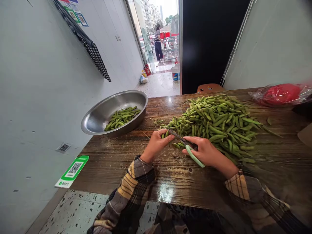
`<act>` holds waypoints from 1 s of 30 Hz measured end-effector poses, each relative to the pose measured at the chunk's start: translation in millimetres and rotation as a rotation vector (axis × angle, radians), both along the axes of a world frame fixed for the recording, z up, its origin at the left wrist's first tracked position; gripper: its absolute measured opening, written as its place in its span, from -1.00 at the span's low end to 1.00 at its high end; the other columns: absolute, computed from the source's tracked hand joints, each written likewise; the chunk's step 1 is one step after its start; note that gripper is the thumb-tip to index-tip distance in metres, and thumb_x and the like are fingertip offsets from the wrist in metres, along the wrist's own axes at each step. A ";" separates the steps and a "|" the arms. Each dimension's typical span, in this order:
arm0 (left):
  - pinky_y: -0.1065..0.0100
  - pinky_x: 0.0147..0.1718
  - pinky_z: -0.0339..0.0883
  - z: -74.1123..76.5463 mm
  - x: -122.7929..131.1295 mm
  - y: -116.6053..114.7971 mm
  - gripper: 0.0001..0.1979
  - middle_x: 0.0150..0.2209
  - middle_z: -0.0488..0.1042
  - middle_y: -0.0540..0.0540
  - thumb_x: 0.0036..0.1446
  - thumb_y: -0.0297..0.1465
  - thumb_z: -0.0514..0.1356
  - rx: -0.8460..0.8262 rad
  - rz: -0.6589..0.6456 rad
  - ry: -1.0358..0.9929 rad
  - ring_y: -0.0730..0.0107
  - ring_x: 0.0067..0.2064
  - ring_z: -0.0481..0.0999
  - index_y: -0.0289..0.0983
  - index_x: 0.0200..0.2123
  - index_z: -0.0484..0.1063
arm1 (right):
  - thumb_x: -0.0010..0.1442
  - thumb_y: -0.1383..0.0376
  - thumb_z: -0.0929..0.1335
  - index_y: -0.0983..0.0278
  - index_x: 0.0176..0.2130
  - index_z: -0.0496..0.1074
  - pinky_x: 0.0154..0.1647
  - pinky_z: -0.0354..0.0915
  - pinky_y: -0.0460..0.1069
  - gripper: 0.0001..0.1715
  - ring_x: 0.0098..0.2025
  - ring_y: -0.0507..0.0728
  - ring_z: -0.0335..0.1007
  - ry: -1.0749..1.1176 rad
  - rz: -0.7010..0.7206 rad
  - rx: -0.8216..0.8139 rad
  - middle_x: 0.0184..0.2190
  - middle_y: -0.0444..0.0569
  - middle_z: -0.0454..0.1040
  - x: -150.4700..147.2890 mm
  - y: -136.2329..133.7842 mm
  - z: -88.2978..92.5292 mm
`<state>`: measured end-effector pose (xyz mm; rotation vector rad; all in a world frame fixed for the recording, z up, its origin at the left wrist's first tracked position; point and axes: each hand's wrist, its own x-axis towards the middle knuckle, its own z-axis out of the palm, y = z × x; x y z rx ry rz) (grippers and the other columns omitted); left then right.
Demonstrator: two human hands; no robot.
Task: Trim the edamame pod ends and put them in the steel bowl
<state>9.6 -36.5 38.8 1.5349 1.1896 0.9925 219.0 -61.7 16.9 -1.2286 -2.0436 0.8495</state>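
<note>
Between the thumb and fingers of my left hand (158,143) is a green edamame pod (166,134). My right hand (207,151) is closed on a pair of scissors (195,157) with pale green handles, and the blades point up and left to the pod. Whether the blades touch it I cannot tell. Right behind both hands lies a large heap of edamame pods (216,120). A few loose pods lie under the scissors. To the left stands a steel basin (95,122) with a smaller pile of pods (123,117) inside.
The wooden table (117,162) carries small trimmings (159,122) near the basin. A red item in a clear plastic bag (280,94) lies at the far right. A QR code card (73,171) is at the left edge. Beyond the doorway, a person (158,44) stands outside.
</note>
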 end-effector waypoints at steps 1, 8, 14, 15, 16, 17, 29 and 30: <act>0.44 -0.49 0.08 0.0 0.5 -0.2 -0.73 -0.59 0.25 0.07 -0.03 -0.20 0.31 -0.005 -0.001 -0.009 0.52 -0.49 0.19 -0.32 -0.46 0.50 | 0.11 0.12 0.39 0.37 0.05 0.45 -0.05 0.38 0.11 -0.42 -0.07 0.28 0.49 -0.003 0.010 0.003 -0.05 0.16 0.54 0.3 0.3 -0.6; 0.47 -0.59 -0.03 -2.7 -0.8 1.1 -0.71 -0.62 0.18 0.12 -0.06 -0.22 0.34 -0.100 -0.001 -0.153 0.62 -0.58 0.09 -0.34 -0.46 0.43 | 0.09 0.17 0.40 0.32 0.00 0.50 -0.04 0.37 0.09 -0.50 -0.08 0.27 0.51 0.051 0.042 -0.025 -0.07 0.09 0.58 1.9 3.6 -2.6; 0.51 -0.65 -0.04 -6.1 -6.1 7.1 -0.72 -0.53 0.33 0.07 -0.02 -0.24 0.31 -0.150 0.134 -0.409 0.64 -0.61 0.19 -0.29 -0.36 0.33 | 0.06 0.10 0.41 0.33 0.05 0.46 -0.09 0.37 0.08 -0.39 -0.14 0.24 0.51 0.059 -0.084 -0.044 -0.10 0.08 0.58 1.4 4.3 0.8; 0.52 -0.65 -0.04 -5.9 -6.6 7.6 -0.71 -0.50 0.37 0.05 -0.03 -0.25 0.32 -0.156 0.147 -0.444 0.64 -0.61 0.20 -0.29 -0.35 0.32 | 0.05 0.09 0.41 0.33 0.06 0.45 -0.10 0.37 0.08 -0.37 -0.16 0.23 0.51 0.056 -0.104 -0.039 -0.11 0.07 0.58 1.3 4.1 1.8; 0.52 -0.65 -0.04 -5.5 -6.9 7.7 -0.71 -0.49 0.39 0.04 -0.03 -0.26 0.32 -0.160 0.153 -0.472 0.64 -0.60 0.21 -0.29 -0.35 0.31 | 0.03 0.08 0.41 0.33 0.06 0.45 -0.11 0.37 0.07 -0.36 -0.17 0.22 0.51 0.052 -0.115 -0.038 -0.12 0.06 0.58 1.0 3.9 2.8; 0.52 -0.65 -0.03 -5.0 -6.8 7.4 -0.71 -0.47 0.41 0.03 -0.03 -0.27 0.32 -0.161 0.155 -0.490 0.64 -0.60 0.22 -0.29 -0.35 0.31 | 0.03 0.08 0.42 0.33 0.06 0.44 -0.12 0.37 0.06 -0.34 -0.19 0.21 0.50 0.050 -0.121 -0.040 -0.13 0.06 0.58 0.8 3.5 3.6; 0.49 -0.57 0.11 -4.1 4.2 -0.9 -0.72 -0.45 0.50 -0.04 0.04 -0.27 0.29 -0.085 0.030 -0.283 0.61 -0.56 0.26 -0.34 -0.25 0.42 | 0.05 0.08 0.40 0.38 0.08 0.41 -0.11 0.38 0.07 -0.32 -0.14 0.23 0.49 0.038 -0.107 -0.027 -0.07 0.12 0.54 -1.5 2.6 1.8; 0.49 -0.57 0.10 -4.7 4.3 -0.6 -0.71 -0.45 0.49 -0.04 0.03 -0.26 0.29 -0.095 0.035 -0.281 0.61 -0.56 0.26 -0.34 -0.25 0.43 | 0.05 0.07 0.40 0.37 0.07 0.42 -0.12 0.38 0.08 -0.33 -0.15 0.23 0.50 0.037 -0.114 -0.013 -0.09 0.12 0.55 -1.4 3.0 1.0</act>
